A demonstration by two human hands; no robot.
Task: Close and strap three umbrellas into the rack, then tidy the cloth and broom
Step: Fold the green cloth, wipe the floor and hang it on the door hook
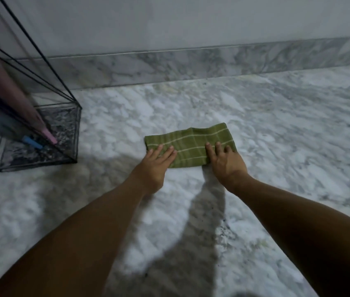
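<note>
Left hand (156, 163) and right hand (226, 160) press spread, straight fingers on the folded green checked cloth (191, 144), apparently flattening its fold against the marble floor (277, 116) for tidying.

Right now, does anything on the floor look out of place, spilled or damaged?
Nothing stands out. The green cloth lies folded on the marble floor under both hands, left and right. The closed umbrellas lean inside the wire rack.
</note>
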